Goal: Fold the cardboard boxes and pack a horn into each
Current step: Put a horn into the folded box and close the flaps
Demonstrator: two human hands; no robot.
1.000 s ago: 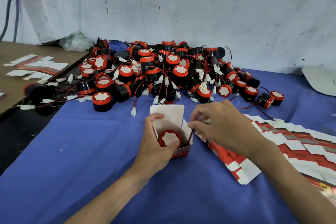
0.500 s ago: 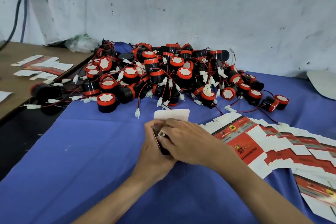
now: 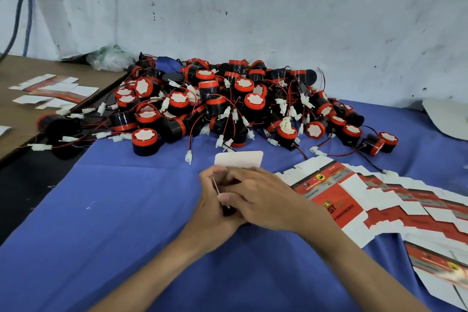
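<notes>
Gripping one cardboard box (image 3: 227,211) between both hands, mostly hidden under them; only its white lid flap (image 3: 239,159) up, just beyond the fingertips. Left hand (image 3: 211,210): curled fingers round the box's left wall, thumb on the near edge. Right hand (image 3: 263,200): curled over the top, fingertips dug down into the opening, clamping too, not spread. Cannot tell about a horn inside, hidden beneath the right fingers. Probably tucking wire and side flaps before closing. To do it well: keep the left grip firm to hold the walls square, push wire and connector fully below the rim, flatten side flaps first, then pull the lid flap back toward the fingers and slide the tab in without creasing or pinching wire. Counts: 1 box in hand, 1 lid flap, 2 hands. Pile of horns (image 3: 228,104) beyond the fingertips: dozens, tangled, too many for an exact count. Flat box blanks (image 3: 354,200) fanned just right of the right fingers: several, overlapping, number unclear. A few more blanks (image 3: 53,88) well left of the left fingers on a brown table (image 3: 15,73)
</notes>
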